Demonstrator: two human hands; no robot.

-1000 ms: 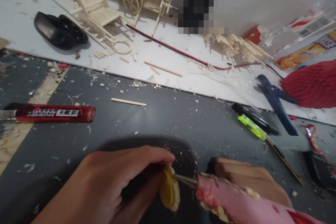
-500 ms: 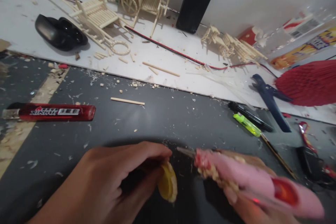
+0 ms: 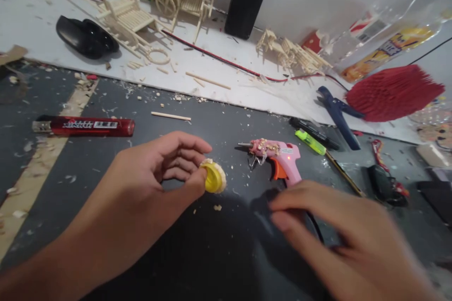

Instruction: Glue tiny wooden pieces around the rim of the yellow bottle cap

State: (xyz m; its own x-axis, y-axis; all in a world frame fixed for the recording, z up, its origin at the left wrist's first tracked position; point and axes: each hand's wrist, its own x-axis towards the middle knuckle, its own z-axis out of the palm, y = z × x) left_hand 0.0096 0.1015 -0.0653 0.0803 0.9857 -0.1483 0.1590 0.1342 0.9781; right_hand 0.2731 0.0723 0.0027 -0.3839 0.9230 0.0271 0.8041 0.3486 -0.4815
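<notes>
My left hand (image 3: 151, 169) pinches a yellow bottle cap (image 3: 213, 178) between thumb and fingertips. Pale wooden bits line the cap's outer rim, and its hollow side shows. Right of the cap, a pink glue gun (image 3: 277, 150) with an orange trigger lies on the dark table, its metal nozzle pointing left. Blobs of dried glue and wood crumbs cling to its front, and a small light glows on its body. Just below the gun's handle hovers my right hand (image 3: 339, 230), blurred, thumb and index finger slightly apart with nothing visible between them.
Wooden stick models (image 3: 130, 14), a black mouse (image 3: 86, 37) and loose sticks occupy the white board behind. A red utility knife (image 3: 88, 126) lies left, a short stick (image 3: 171, 116) further in. At right are a yellow-green pen-like tool (image 3: 310, 142), dark blue cutters (image 3: 337, 115) and a red bristly bundle (image 3: 393, 94).
The glue gun has left my right hand and now rests on the table; that hand has drawn back below it. My left hand has risen in view with the cap, turning its hollow side up.
</notes>
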